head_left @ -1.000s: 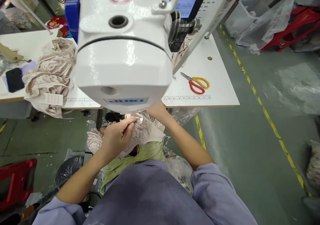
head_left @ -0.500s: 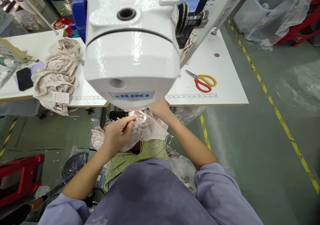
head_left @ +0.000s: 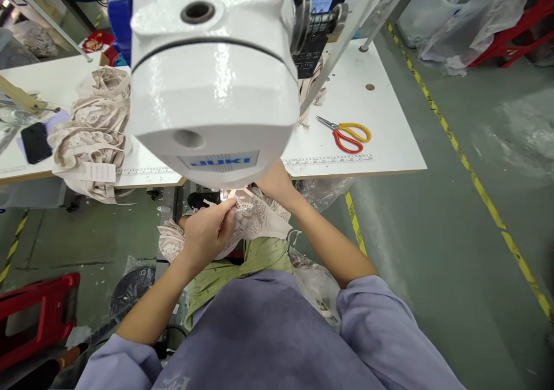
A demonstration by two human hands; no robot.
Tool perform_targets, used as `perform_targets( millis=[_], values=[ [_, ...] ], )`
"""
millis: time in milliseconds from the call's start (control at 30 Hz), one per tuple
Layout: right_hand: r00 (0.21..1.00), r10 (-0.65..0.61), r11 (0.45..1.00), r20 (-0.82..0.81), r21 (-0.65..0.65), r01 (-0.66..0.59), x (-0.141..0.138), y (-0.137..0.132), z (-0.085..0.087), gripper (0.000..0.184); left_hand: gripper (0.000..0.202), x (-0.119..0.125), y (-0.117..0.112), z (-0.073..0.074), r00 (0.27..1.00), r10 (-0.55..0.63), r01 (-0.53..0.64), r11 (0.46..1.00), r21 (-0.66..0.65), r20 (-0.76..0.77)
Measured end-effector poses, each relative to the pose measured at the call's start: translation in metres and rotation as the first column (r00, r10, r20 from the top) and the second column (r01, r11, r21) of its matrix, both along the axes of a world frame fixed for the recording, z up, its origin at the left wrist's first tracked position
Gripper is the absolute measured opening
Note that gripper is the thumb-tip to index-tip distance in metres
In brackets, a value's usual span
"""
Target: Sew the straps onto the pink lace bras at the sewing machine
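Note:
A white sewing machine head [head_left: 214, 84] fills the upper middle and hides the needle area. Just below its front edge, my left hand [head_left: 208, 232] pinches the edge of a pale beige lace garment [head_left: 255, 220] that drapes over my lap. My right hand [head_left: 273, 182] reaches under the machine head beside the lace; only its back and wrist show, its fingers are hidden.
A heap of beige lace pieces [head_left: 93, 130] lies on the white table [head_left: 389, 147] at the left, near a black phone [head_left: 35, 142]. Red and yellow scissors [head_left: 348, 135] lie on the right part. A red stool [head_left: 34, 315] stands lower left; plastic bags lie under the table.
The view shifted slightly left. My left hand has kept its pinch on the lace and moved up a little toward the machine; my right hand stays under the machine head.

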State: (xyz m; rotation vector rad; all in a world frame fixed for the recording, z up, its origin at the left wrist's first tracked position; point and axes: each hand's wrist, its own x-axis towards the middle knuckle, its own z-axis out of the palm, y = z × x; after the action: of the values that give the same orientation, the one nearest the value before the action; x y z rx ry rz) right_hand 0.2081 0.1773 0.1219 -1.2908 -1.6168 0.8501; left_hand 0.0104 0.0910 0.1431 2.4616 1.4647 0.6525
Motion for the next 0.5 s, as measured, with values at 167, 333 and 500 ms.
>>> perform_targets(
  millis=[167, 333, 500],
  values=[
    [1.0, 0.005, 1.0, -0.021, 0.005, -0.005, 0.001, -0.001, 0.001, 0.017, 0.032, -0.008, 0.0, -0.01, 0.998, 0.051, -0.053, 0.995, 0.08, 0.028],
    [1.0, 0.014, 1.0, -0.027, 0.019, -0.013, 0.001, -0.001, -0.004, 0.015, 0.035, 0.013, -0.017, -0.009, 0.99, 0.128, -0.138, 0.954, 0.266, 0.052],
    [0.996, -0.01, 0.998, 0.089, 0.07, 0.004, 0.0, -0.001, -0.01, 0.014, 0.055, 0.046, -0.034, -0.006, 0.991, 0.087, -0.064, 0.976, 0.209, -0.103]
  ],
)
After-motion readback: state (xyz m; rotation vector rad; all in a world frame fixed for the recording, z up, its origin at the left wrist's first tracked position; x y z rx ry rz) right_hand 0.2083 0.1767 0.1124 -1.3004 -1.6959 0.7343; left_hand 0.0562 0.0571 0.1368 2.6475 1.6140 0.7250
